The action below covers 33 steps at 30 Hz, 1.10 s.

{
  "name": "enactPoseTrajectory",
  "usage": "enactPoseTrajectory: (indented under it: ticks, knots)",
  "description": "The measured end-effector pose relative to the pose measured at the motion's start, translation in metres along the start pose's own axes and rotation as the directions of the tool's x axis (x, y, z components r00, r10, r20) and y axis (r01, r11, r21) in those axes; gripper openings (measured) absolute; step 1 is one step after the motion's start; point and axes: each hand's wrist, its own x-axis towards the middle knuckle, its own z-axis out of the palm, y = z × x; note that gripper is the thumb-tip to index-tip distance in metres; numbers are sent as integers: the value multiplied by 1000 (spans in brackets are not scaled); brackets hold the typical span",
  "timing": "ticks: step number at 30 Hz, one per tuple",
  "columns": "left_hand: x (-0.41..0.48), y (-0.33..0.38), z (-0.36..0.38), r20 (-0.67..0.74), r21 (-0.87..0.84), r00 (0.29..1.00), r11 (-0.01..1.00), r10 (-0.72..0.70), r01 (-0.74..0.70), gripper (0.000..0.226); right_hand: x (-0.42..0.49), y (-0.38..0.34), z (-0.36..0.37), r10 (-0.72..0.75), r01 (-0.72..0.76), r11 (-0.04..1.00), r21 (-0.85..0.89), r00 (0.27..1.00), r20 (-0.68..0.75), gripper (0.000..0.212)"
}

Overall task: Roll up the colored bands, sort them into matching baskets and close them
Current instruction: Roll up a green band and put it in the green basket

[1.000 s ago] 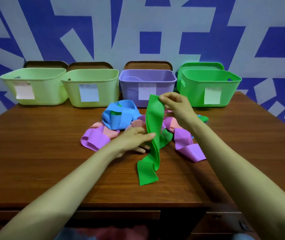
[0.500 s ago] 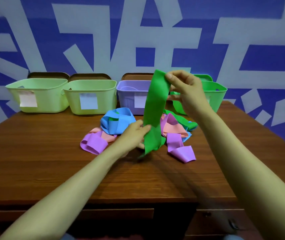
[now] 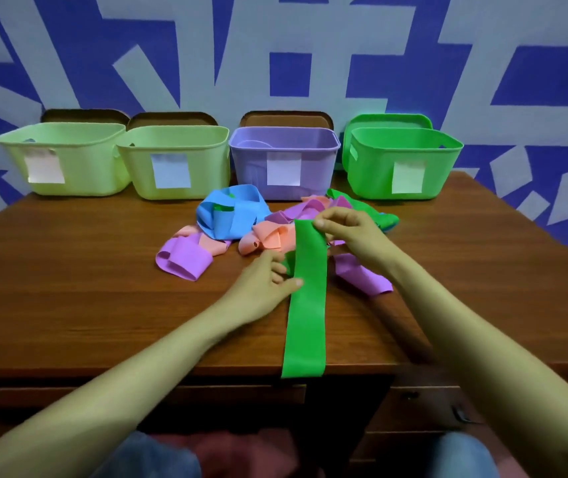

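Green band [image 3: 305,322] laid flat across the table [image 3: 103,288]
Its far end is pinched by the right hand [image 3: 348,232]; its left edge is touched by the left hand [image 3: 258,284], grip unclear. Overhanging the table's front edge, it could slip off or be rolled crooked.

Four baskets [image 3: 89,160] [image 3: 137,167] [image 3: 251,160] [image 3: 372,167] line the far edge of the bench [image 3: 68,288]: two pale green, one purple, one green. Each bears one paper label [image 3: 171,170].
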Motion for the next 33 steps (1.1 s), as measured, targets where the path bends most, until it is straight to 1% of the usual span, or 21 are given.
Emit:
enactPoseTrajectory:
  ticks: [2,4,6,7,9,13,16,19,22,23,25,28,31,33]
  knots:
    - [22,1,-4,-28,-68,999,997,-28,26,48,9,7,1,-1,1,1000,7,1000,-20,12]
    - [42,3,-5,18,-202,998,977,-64,67,48,19,7,2,-20,20,1000,5,1000,-19,13]
    - [59,4,-5,71,-339,995,936,-71,91,40,29,5,3,-37,37,999,13,999,-7,14]
    - [65,4,-5,78,-371,994,924,-70,94,37,33,4,4,-47,47,999,15,999,0,14]
    - [80,2,-5,45,-381,996,920,-79,91,36,41,3,5,-69,69,998,-4,998,5,15]
    - [98,-5,-6,-25,-434,997,899,-68,50,17,53,16,5,-131,128,980,-149,991,-8,15]
    - [108,-9,-10,-65,-435,996,900,-67,32,4,58,29,5,-133,123,974,-190,990,-39,9]
    - [116,-13,-13,-77,-453,995,891,-61,20,9,59,33,7,-133,117,981,-152,986,-97,5]
    - [121,-16,-13,-133,-472,991,881,-36,-32,8,59,33,7,-93,95,995,19,992,-87,9]
    - [122,-16,-12,-143,-493,989,869,-35,-40,7,61,34,6,-95,99,994,40,992,-81,12]
    - [123,-18,-9,-148,-537,988,843,-47,-41,6,64,36,5,-117,118,993,1,989,-92,16]
    - [121,-21,-3,-123,-588,992,808,-39,-41,7,64,39,7,-143,139,990,-32,978,-155,17]
    - [119,-18,-1,-84,-665,996,746,-32,-32,7,62,39,10,-186,182,983,-37,961,-204,20]
    - [117,-14,-2,-95,-708,994,706,-54,-30,8,62,38,10,-221,215,975,-55,953,-208,24]
